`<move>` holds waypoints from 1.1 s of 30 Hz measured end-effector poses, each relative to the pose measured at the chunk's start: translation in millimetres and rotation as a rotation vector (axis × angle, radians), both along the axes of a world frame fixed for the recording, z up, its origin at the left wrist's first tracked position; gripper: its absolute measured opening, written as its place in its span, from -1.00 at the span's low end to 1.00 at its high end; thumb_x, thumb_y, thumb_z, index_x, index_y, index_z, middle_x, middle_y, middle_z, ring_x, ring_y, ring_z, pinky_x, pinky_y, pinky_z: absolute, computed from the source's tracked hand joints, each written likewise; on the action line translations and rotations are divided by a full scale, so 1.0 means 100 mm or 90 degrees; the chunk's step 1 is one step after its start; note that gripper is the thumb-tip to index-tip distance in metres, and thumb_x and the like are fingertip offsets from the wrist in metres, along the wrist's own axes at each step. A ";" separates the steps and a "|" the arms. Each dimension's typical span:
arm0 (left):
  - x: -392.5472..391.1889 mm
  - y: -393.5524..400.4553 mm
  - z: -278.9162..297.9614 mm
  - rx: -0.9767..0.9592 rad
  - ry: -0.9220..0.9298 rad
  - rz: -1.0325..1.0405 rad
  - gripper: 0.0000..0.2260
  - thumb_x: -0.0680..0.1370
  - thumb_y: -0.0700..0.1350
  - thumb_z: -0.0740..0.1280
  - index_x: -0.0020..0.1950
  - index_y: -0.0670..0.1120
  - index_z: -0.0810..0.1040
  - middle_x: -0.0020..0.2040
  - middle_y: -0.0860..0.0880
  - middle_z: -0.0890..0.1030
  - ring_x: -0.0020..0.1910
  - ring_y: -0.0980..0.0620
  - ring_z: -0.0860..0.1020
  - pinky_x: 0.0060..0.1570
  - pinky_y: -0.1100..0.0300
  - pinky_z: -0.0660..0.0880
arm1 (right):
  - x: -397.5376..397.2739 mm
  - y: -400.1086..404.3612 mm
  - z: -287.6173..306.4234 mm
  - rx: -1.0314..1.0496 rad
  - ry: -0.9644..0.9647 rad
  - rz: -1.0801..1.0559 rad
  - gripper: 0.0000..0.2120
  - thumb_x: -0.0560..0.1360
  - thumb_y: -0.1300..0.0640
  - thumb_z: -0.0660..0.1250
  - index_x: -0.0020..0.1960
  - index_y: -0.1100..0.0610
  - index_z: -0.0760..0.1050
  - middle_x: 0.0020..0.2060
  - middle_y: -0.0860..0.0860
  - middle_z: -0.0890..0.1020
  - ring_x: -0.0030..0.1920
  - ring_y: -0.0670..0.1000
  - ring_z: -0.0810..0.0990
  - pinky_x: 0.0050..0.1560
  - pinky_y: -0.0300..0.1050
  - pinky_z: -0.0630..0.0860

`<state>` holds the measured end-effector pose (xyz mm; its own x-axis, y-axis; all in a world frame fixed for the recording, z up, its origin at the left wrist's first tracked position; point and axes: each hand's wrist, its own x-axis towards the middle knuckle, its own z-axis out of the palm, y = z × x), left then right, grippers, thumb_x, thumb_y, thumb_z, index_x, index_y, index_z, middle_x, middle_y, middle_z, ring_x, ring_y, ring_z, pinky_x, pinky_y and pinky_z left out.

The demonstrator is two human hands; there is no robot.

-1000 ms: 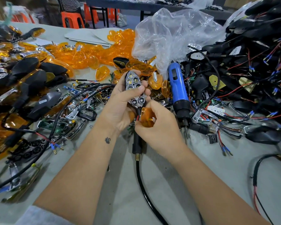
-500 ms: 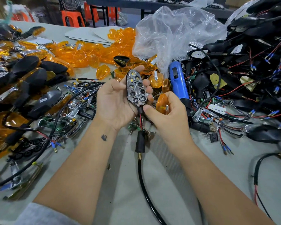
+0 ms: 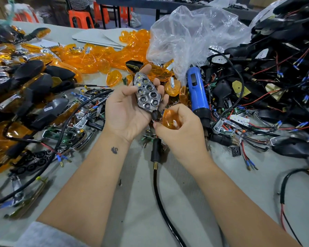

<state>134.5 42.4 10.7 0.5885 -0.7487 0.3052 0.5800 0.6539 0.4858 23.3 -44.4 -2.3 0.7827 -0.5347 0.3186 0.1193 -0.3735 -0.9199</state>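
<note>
Since a second ago the light panel (image 3: 147, 94) has been laid face-up in the curled grip of the left hand (image 3: 125, 111) above the tabletop (image 3: 141, 202); the orange lens (image 3: 169, 119) is pinched by the right hand (image 3: 182, 132) just beside it, seemingly for fitting.

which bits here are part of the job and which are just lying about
In hand: chrome honeycomb LED reflector plate in left hand; orange translucent plastic lens pinched by right hand; black cable hanging from it.
Lying about: blue electric screwdriver; clear plastic bag; heap of loose orange lenses; pile of black wired housings.
</note>
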 end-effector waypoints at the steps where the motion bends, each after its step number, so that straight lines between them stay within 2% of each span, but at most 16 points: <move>1: 0.00 0.00 0.00 0.007 0.010 0.018 -0.58 0.44 -0.18 0.15 0.28 -0.11 0.49 -0.02 -0.13 0.56 -0.08 -0.05 0.58 0.05 0.00 0.59 | 0.01 -0.01 -0.01 -0.005 0.010 -0.015 -0.81 0.37 0.21 0.48 -0.24 0.12 0.46 -0.45 -0.15 0.47 -0.38 -0.11 0.41 -0.30 -0.09 0.45; 3: -0.01 -0.02 0.01 0.018 0.030 0.056 -0.64 0.47 -0.17 0.16 0.26 -0.10 0.49 -0.04 -0.12 0.54 -0.09 -0.04 0.57 0.04 0.03 0.57 | 0.01 -0.02 -0.02 -0.005 0.018 -0.036 -0.83 0.39 0.21 0.47 -0.26 0.21 0.48 -0.49 -0.13 0.43 -0.41 -0.13 0.35 -0.34 -0.15 0.38; 5: -0.01 -0.03 0.01 0.012 0.053 0.071 -0.66 0.48 -0.17 0.17 0.24 -0.11 0.50 -0.04 -0.13 0.55 -0.08 -0.04 0.57 0.05 0.03 0.55 | 0.02 0.00 -0.02 0.003 0.018 -0.034 -0.81 0.40 0.18 0.49 -0.24 0.26 0.52 -0.47 -0.11 0.45 -0.40 -0.12 0.37 -0.32 -0.13 0.40; 8: -0.03 -0.05 0.00 0.012 0.059 0.092 -0.62 0.44 -0.24 0.17 0.24 -0.12 0.50 -0.02 -0.15 0.55 -0.06 -0.06 0.58 0.08 0.01 0.57 | 0.03 0.04 0.00 0.018 0.028 -0.018 -0.83 0.39 0.18 0.51 -0.26 0.22 0.55 -0.45 -0.08 0.50 -0.37 -0.08 0.44 -0.27 -0.04 0.51; 10: -0.04 -0.07 -0.01 0.010 0.063 0.100 -0.55 0.39 -0.32 0.16 0.25 -0.11 0.52 -0.01 -0.16 0.57 -0.05 -0.07 0.60 0.11 -0.01 0.59 | 0.04 0.04 0.00 0.023 0.045 -0.015 -0.80 0.40 0.20 0.50 -0.32 0.17 0.51 -0.47 -0.09 0.48 -0.38 -0.07 0.42 -0.28 0.00 0.51; 12: -0.03 -0.09 -0.02 0.009 0.060 0.100 -0.48 0.36 -0.38 0.13 0.27 -0.10 0.53 -0.01 -0.16 0.60 -0.05 -0.08 0.62 0.10 -0.05 0.59 | 0.03 0.04 0.00 0.023 0.043 -0.023 -0.75 0.40 0.21 0.49 -0.36 0.13 0.45 -0.50 -0.12 0.43 -0.41 -0.10 0.37 -0.33 -0.07 0.43; 14: -0.03 -0.09 -0.03 0.019 0.044 0.091 -0.43 0.34 -0.40 0.12 0.29 -0.07 0.52 0.01 -0.14 0.59 -0.03 -0.06 0.61 0.02 -0.09 0.60 | 0.03 0.04 0.00 0.020 0.025 -0.039 -0.71 0.40 0.22 0.49 -0.37 0.11 0.42 -0.52 -0.14 0.40 -0.44 -0.13 0.33 -0.38 -0.19 0.36; 16: -0.01 -0.07 -0.03 0.021 0.024 0.078 -0.39 0.32 -0.40 0.14 0.32 -0.03 0.49 0.04 -0.12 0.56 -0.02 -0.04 0.59 -0.09 -0.05 0.59 | 0.01 0.03 0.02 0.006 0.008 -0.045 -0.68 0.40 0.20 0.50 -0.38 0.06 0.39 -0.53 -0.15 0.38 -0.46 -0.15 0.31 -0.41 -0.29 0.31; 19: 0.02 -0.05 -0.03 0.010 0.004 0.067 -0.37 0.29 -0.40 0.16 0.32 -0.02 0.48 0.03 -0.12 0.52 -0.03 -0.04 0.55 -0.15 0.02 0.56 | 0.00 0.02 0.02 -0.011 -0.002 -0.043 -0.69 0.41 0.17 0.51 -0.36 0.09 0.40 -0.53 -0.15 0.39 -0.47 -0.15 0.32 -0.43 -0.31 0.33; 23: 0.01 -0.04 -0.03 0.012 -0.002 0.049 -0.47 0.36 -0.29 0.16 0.32 -0.03 0.46 -0.01 -0.13 0.52 -0.07 -0.04 0.53 -0.17 0.04 0.54 | 0.00 0.01 0.01 -0.036 0.013 -0.036 -0.70 0.40 0.20 0.48 -0.36 0.09 0.38 -0.52 -0.16 0.40 -0.45 -0.15 0.35 -0.39 -0.32 0.35; 26: -0.01 -0.04 -0.02 0.029 0.004 0.043 -0.57 0.45 -0.13 0.13 0.30 -0.05 0.47 -0.06 -0.14 0.52 -0.11 -0.04 0.51 -0.16 0.03 0.53 | -0.01 0.04 0.00 -0.074 0.026 -0.017 -0.75 0.38 0.26 0.47 -0.35 0.18 0.41 -0.50 -0.14 0.45 -0.38 -0.25 0.45 -0.30 -0.41 0.39; 28: -0.02 -0.05 -0.02 0.039 0.007 0.042 -0.59 0.46 -0.09 0.11 0.29 -0.06 0.49 -0.07 -0.14 0.52 -0.12 -0.05 0.51 -0.15 0.03 0.53 | -0.01 0.06 -0.01 -0.109 0.025 -0.026 -0.78 0.36 0.28 0.46 -0.34 0.23 0.43 -0.50 -0.11 0.46 -0.35 -0.26 0.47 -0.27 -0.44 0.39; 31: -0.03 -0.06 -0.02 0.044 0.016 0.043 -0.57 0.42 -0.12 0.12 0.26 -0.08 0.50 -0.08 -0.15 0.51 -0.14 -0.05 0.50 -0.15 0.01 0.52 | 0.01 0.09 -0.02 -0.155 0.017 -0.036 -0.78 0.34 0.28 0.44 -0.35 0.24 0.41 -0.47 0.02 0.48 -0.39 -0.14 0.45 -0.28 -0.35 0.44; 33: -0.04 -0.06 -0.03 0.040 0.017 0.041 -0.56 0.36 -0.16 0.13 0.22 -0.10 0.49 -0.09 -0.15 0.50 -0.14 -0.05 0.49 -0.16 0.01 0.52 | 0.00 0.10 -0.01 -0.161 0.024 -0.034 -0.79 0.33 0.27 0.45 -0.34 0.23 0.41 -0.45 0.05 0.50 -0.39 -0.03 0.47 -0.27 -0.04 0.52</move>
